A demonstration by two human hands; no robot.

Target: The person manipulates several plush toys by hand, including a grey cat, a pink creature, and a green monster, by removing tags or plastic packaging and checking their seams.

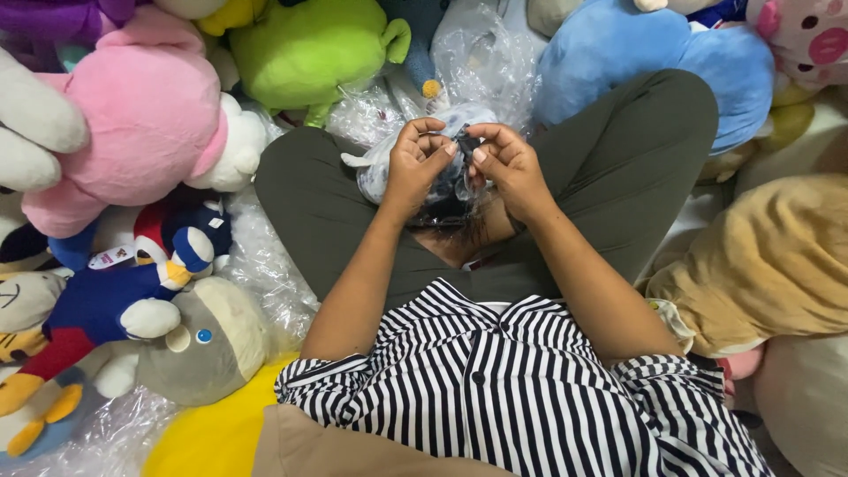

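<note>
Both hands, left and right, are pinched together on a bagged toy held over the lap at centre. Pink plush is noted at 10 o'clock, green plush at 11, blue plush at 1, tan plush at 3.

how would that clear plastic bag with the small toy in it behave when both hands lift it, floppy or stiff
Probably floppy: the clear plastic bag is crinkled and sags around the small toy inside. Likely light, since the left hand and right hand pinch its top with fingertips only. The glossy film may be a little slippery.
</note>
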